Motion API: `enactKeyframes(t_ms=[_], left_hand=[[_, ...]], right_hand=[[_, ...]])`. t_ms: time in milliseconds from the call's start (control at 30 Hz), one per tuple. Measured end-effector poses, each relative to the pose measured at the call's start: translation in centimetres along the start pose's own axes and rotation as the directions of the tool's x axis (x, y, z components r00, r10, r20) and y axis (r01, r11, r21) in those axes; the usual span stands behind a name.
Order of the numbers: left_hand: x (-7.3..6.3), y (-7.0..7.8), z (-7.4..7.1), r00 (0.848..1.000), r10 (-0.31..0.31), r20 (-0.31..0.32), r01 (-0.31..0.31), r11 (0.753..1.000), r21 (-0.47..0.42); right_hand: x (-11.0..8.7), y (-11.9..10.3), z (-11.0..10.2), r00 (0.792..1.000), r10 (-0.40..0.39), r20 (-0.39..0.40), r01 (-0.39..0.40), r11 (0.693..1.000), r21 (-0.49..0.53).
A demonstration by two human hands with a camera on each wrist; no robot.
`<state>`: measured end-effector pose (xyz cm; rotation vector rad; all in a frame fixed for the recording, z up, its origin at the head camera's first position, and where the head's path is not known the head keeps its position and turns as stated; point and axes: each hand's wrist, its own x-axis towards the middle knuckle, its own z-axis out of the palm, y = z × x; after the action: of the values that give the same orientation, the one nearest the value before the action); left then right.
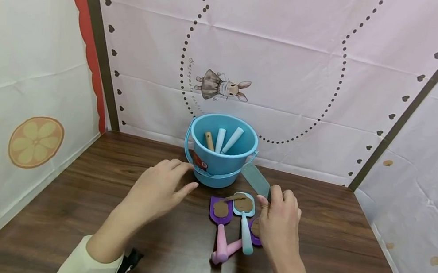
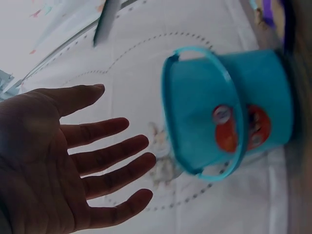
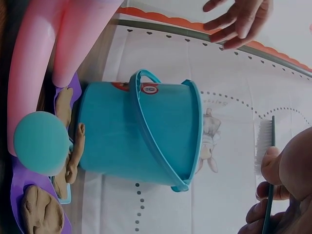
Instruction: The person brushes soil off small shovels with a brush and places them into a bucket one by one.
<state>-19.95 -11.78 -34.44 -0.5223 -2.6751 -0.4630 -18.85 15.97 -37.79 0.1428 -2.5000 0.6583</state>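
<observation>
My right hand (image 1: 281, 225) grips the handle of a teal brush (image 1: 255, 179) with a flat rectangular back. The right wrist view shows pale bristles (image 3: 263, 146) along one side. Its head is raised beside the blue bucket (image 1: 217, 167), at the bucket's right. My left hand (image 1: 159, 188) hovers at the bucket's left front, its fingers extended and holding nothing; the left wrist view shows the bare palm (image 2: 39, 161). Below the bucket lie a purple shovel (image 1: 221, 239) with a pink handle, a light blue shovel (image 1: 246, 235), and another purple shovel (image 1: 255, 238) partly behind my right hand.
Inside the bucket stand two pale handles (image 1: 232, 140) and a brown wooden handle (image 1: 209, 141). Brown clay-like lumps (image 1: 220, 209) sit on the shovel blades. The dark wooden table (image 1: 175, 247) is bordered by printed cloth walls (image 1: 282, 72) at the back and sides.
</observation>
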Motion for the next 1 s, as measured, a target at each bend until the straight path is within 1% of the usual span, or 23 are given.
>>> enactKeyframes(t_ms=[67, 100, 167, 200, 267, 300, 333, 433, 500, 633, 767, 933, 1000], left_hand=[[0.1, 0.5, 1.4, 0.999, 0.003, 0.051, -0.004, 1.0, 0.026], [0.1, 0.8, 2.2, 0.996, 0.003, 0.087, -0.006, 0.999, 0.033], [0.1, 1.4, 4.0, 0.985, 0.002, 0.172, -0.01, 0.999, 0.045], [0.1, 1.8, 5.0, 0.977, -0.003, 0.215, -0.009, 0.999, 0.053], [0.1, 2.5, 6.7, 0.952, -0.036, 0.303, 0.016, 0.997, 0.07], [0.1, 2.9, 7.5, 0.937, -0.059, 0.345, 0.031, 0.996, 0.086], [0.1, 3.3, 8.3, 0.923, -0.082, 0.375, 0.043, 0.993, 0.111], [0.4, 4.5, 10.2, 0.887, -0.159, 0.433, 0.086, 0.979, 0.183], [0.6, 5.3, 11.2, 0.869, -0.196, 0.455, 0.101, 0.969, 0.223], [1.1, 6.7, 12.4, 0.846, -0.241, 0.476, 0.113, 0.953, 0.281], [1.5, 7.8, 12.8, 0.83, -0.272, 0.486, 0.121, 0.94, 0.32], [1.5, 8.3, 12.8, 0.809, -0.315, 0.496, 0.135, 0.921, 0.365], [1.4, 8.2, 12.6, 0.792, -0.33, 0.513, 0.134, 0.915, 0.381]], right_hand=[[0.0, 0.0, -0.1, 1.0, 0.001, 0.0, -0.001, 1.0, 0.001], [0.0, 0.0, -0.1, 1.0, 0.002, 0.003, -0.002, 1.0, 0.002], [0.0, -0.1, -0.1, 1.0, 0.0, 0.005, 0.0, 1.0, 0.005], [-0.1, -0.2, -0.1, 1.0, -0.002, 0.005, 0.002, 1.0, 0.008], [-0.1, -0.3, -0.1, 1.0, -0.009, 0.002, 0.009, 1.0, 0.01], [-0.1, -0.4, -0.1, 1.0, -0.012, 0.0, 0.012, 1.0, 0.011], [-0.2, -0.5, -0.1, 1.0, -0.016, -0.003, 0.016, 1.0, 0.01], [-0.3, -0.6, -0.2, 1.0, -0.027, -0.001, 0.027, 1.0, 0.0], [-0.4, -0.7, -0.2, 1.0, -0.029, 0.007, 0.029, 1.0, -0.008], [-0.5, -0.9, -0.1, 0.999, -0.032, 0.01, 0.032, 0.999, -0.012], [-0.6, -1.0, -0.2, 0.999, -0.036, -0.006, 0.036, 0.999, -0.003], [-0.6, -1.1, -0.2, 0.999, -0.037, -0.002, 0.037, 0.999, -0.001], [-0.6, -1.2, -0.2, 0.999, -0.037, 0.001, 0.037, 0.999, -0.001]])
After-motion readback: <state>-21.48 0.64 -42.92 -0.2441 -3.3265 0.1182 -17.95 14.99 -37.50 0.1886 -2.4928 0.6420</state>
